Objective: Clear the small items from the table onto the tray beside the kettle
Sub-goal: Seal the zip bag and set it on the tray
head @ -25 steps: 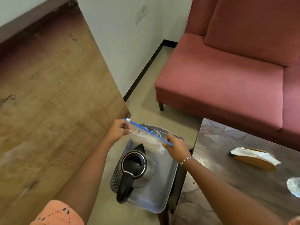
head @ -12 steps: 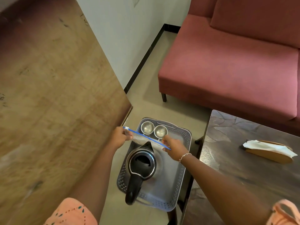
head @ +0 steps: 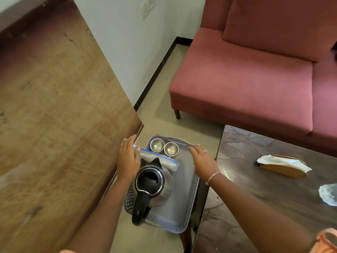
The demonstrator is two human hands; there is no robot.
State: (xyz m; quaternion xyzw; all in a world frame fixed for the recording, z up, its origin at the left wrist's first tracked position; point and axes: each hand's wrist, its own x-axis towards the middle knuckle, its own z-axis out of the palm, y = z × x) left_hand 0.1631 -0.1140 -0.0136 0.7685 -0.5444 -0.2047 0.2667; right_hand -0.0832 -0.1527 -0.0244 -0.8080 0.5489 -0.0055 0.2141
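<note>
The wooden panel (head: 54,106) fills my left side and the red sofa (head: 246,79) the far right, neither part of the job. The dark bench (head: 264,207) sits at my right, and just beside its near-left edge, lower down, is the grey perforated tray (head: 189,207) with the steel kettle (head: 153,183) standing in it. My left hand (head: 127,159) hovers at the tray's left rim with fingers straight and spread, the thumb at the bag's corner; I cannot tell if it touches. My right hand (head: 202,161) hangs over the tray's right side, fingers relaxed and holding nothing. The zip bag (head: 164,161) lies in the tray between the kettle's spout and two steel cups (head: 157,145). I judge it limp and slippery, firm only along its blue seal. On the bench, well apart from the tray, are a wooden napkin holder (head: 284,168) and a crumpled clear wrapper (head: 328,194). The holder looks light and stiff, best gripped by its wooden sides so the tissue stays put. The wrapper looks featherlight, so a pinch anywhere should serve.
</note>
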